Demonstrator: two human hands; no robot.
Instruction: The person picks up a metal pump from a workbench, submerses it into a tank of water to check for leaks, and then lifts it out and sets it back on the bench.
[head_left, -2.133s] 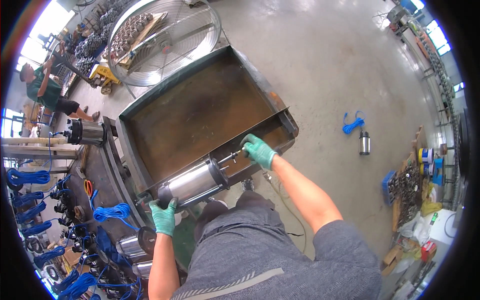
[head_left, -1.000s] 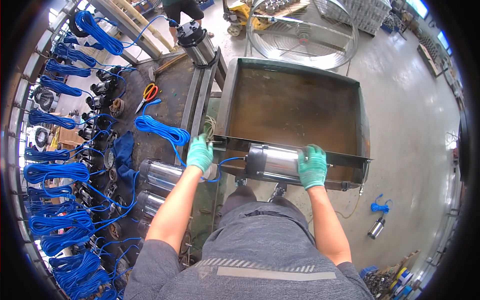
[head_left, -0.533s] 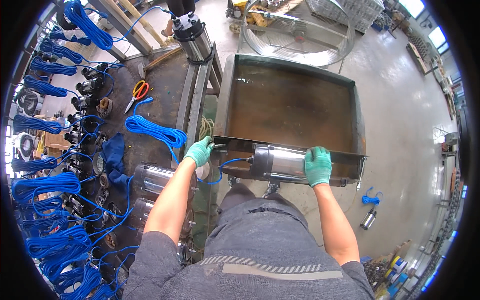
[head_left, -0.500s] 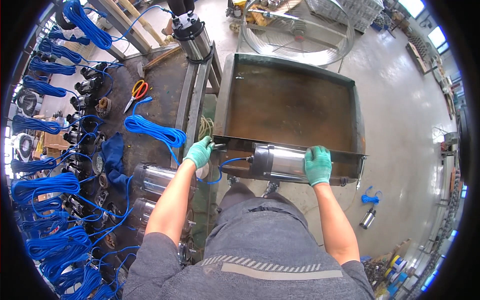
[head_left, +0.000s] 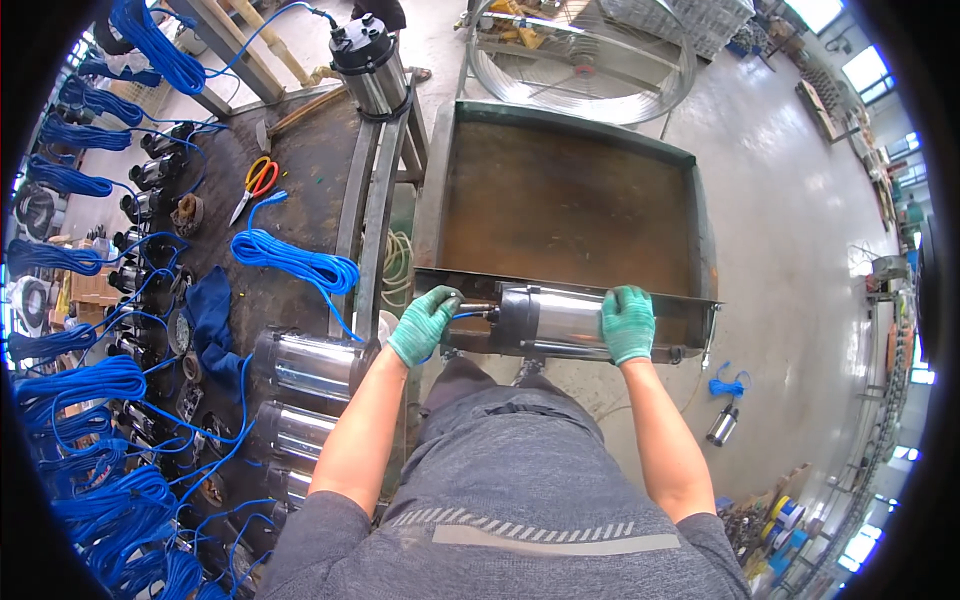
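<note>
While your right hand, half-curled, holds the steel cylinder from above, your left hand is closed around a thin rod; the cylinder lies along the tank's near side.

Workshop: stained bench, metal tank, steel cylinders, cable coils.

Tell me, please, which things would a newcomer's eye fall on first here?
Probably the bundles of bright blue cable crowding the left side. Next, the shiny metal cylinder lying across the near end of the wide tank, with the green-gloved right hand on it and the left hand near its dark left end. Beyond the tank stands a large round wire cage.
</note>
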